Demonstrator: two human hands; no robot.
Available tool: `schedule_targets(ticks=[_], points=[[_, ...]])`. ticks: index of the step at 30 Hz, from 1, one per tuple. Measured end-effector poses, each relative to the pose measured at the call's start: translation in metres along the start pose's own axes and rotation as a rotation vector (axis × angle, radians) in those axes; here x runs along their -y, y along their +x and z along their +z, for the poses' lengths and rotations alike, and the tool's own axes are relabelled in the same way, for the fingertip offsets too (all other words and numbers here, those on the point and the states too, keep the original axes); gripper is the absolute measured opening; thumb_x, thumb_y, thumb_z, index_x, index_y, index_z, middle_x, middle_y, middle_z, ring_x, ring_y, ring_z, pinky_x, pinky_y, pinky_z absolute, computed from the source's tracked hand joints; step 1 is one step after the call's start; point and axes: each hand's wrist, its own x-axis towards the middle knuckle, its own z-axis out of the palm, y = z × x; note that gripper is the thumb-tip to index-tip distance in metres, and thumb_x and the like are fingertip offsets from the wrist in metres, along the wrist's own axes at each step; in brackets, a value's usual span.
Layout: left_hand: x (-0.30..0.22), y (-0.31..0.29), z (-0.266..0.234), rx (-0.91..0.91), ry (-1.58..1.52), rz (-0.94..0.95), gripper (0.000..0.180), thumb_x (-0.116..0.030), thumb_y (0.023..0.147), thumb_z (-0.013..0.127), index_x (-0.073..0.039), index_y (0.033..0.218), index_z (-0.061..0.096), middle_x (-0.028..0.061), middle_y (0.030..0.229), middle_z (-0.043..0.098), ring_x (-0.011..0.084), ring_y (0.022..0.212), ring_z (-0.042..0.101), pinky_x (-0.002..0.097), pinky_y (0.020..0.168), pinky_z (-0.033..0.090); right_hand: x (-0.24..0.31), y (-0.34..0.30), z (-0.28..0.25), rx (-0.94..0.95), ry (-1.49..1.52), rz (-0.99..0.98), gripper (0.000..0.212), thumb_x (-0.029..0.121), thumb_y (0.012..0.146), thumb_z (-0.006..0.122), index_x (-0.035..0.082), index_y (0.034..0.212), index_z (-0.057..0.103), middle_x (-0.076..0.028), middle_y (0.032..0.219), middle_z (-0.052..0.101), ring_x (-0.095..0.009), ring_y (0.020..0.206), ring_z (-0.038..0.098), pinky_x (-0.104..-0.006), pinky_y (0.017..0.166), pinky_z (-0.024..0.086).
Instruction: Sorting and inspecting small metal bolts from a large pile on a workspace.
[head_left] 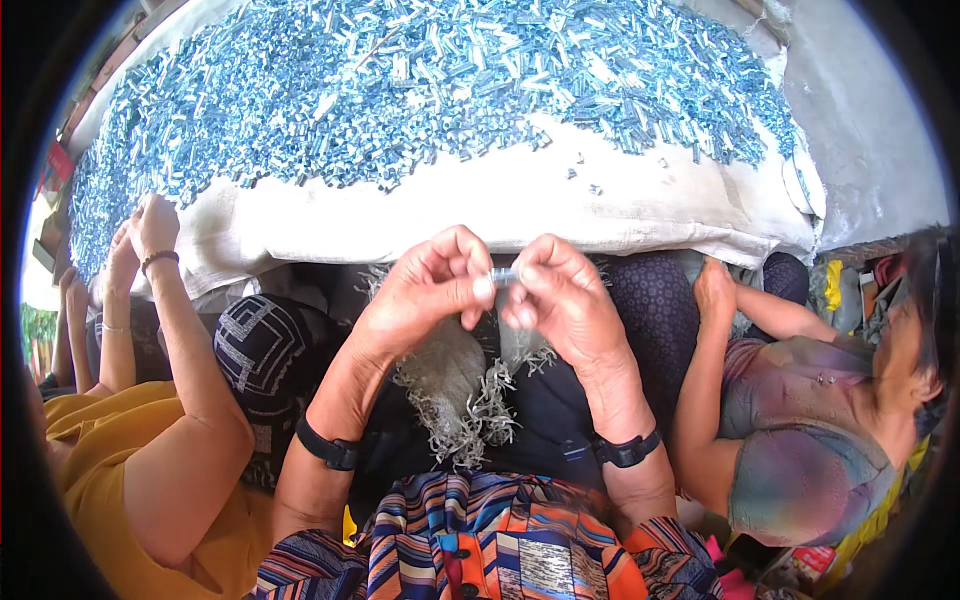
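Over my lap, just in front of the cloth-covered table edge, my two hands meet. My left hand [432,287] is closed, thumb and forefinger pinching one end of a short, shiny blue-silver ribbed piece [503,275]. At its other end, the fingers of my right hand [562,300] are closed on it too. The piece is too small to tell exactly what it is. Beyond my hands spreads a wide heap of similar small blue-silver pieces [420,90], some short and some in longer strips.
White cloth [470,205] covers the table's near edge, with a few loose pieces [583,172] on it. A person in a yellow top [170,480] works close on my left; another in a multicoloured top [800,440] sits on my right. Frayed grey sacking [445,390] covers my lap.
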Motion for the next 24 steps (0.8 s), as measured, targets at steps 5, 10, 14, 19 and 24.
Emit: schedule_targets(ticks=[5, 10, 14, 19, 24], points=[[-0.002, 0.007, 0.011, -0.246, 0.181, 0.057, 0.01, -0.01, 0.088, 0.06, -0.002, 0.093, 0.057, 0.0029, 0.077, 0.06, 0.0075, 0.062, 0.055, 0.0206, 0.059, 0.045, -0.001, 0.004, -0.001, -0.143, -0.245, -0.153, 0.006, 0.008, 0.09, 0.056, 0.003, 0.09, 0.053, -0.004, 0.075, 0.058, -0.01, 0.061, 0.055, -0.0211, 0.059, 0.046], [0.002, 0.0, 0.008, -0.275, 0.195, 0.045, 0.011, -0.012, 0.089, 0.06, -0.001, 0.091, 0.058, 0.0026, 0.076, 0.06, 0.0074, 0.063, 0.055, 0.0212, 0.059, 0.047, -0.006, 0.004, -0.001, -0.106, -0.536, -0.281, 0.005, 0.005, 0.09, 0.056, 0.003, 0.09, 0.052, -0.003, 0.075, 0.057, -0.008, 0.063, 0.054, -0.0206, 0.058, 0.045], [0.004, -0.003, 0.006, -0.269, 0.025, 0.014, 0.011, -0.013, 0.089, 0.061, -0.002, 0.089, 0.057, 0.004, 0.075, 0.061, 0.0084, 0.061, 0.056, 0.0216, 0.057, 0.047, -0.005, 0.001, 0.003, -0.098, -0.637, -0.335, 0.005, 0.003, 0.089, 0.056, 0.002, 0.089, 0.052, -0.003, 0.075, 0.057, -0.007, 0.062, 0.054, -0.0203, 0.058, 0.045], [0.008, -0.011, 0.0, -0.053, -0.18, 0.014, 0.013, -0.014, 0.088, 0.062, -0.004, 0.088, 0.054, 0.0061, 0.075, 0.061, 0.0084, 0.056, 0.053, 0.0209, 0.052, 0.043, -0.008, -0.002, 0.002, 0.113, -0.283, -0.172, 0.006, 0.007, 0.091, 0.056, 0.002, 0.09, 0.052, -0.004, 0.076, 0.058, -0.008, 0.063, 0.055, -0.0212, 0.058, 0.046], [0.013, -0.021, 0.006, 0.12, -0.444, -0.042, 0.018, -0.016, 0.086, 0.064, -0.007, 0.088, 0.048, 0.006, 0.073, 0.06, 0.0072, 0.052, 0.046, 0.0196, 0.048, 0.036, -0.011, -0.011, 0.011, 0.194, -0.113, -0.066, 0.011, 0.012, 0.092, 0.056, 0.003, 0.09, 0.051, -0.004, 0.073, 0.057, -0.009, 0.063, 0.055, -0.0221, 0.058, 0.046]])
